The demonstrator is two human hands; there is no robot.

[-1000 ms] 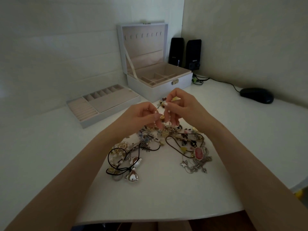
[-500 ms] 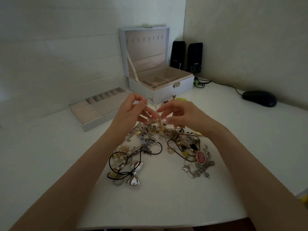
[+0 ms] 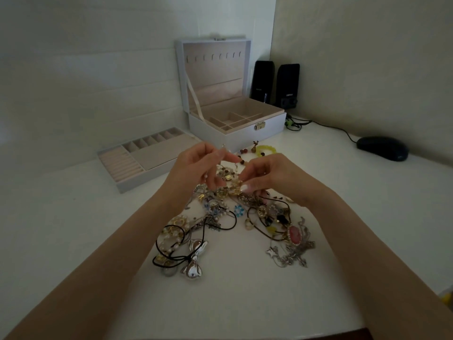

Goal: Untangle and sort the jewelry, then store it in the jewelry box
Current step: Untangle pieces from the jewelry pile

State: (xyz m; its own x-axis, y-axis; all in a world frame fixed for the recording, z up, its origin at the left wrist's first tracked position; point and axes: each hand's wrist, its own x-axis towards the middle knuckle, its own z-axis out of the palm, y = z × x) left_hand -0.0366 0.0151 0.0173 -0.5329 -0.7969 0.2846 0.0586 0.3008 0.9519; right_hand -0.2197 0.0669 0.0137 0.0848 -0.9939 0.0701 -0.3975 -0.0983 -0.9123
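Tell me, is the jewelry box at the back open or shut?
Open. The jewelry box has its lid standing upright behind it, hooks showing, and the divided compartments inside are exposed.

No word, number or sign can be read anywhere in the view. A small pale mark is seen low on the front of one black speaker (image 3: pixel 263 79), and a like mark is seen on the front of the other black speaker (image 3: pixel 288 81) beside it. Both marks are too small and blurred for any letters to be made out. No lettering can be told on the white front of the jewelry box (image 3: pixel 235 137) or on its metal clasp (image 3: pixel 259 126).
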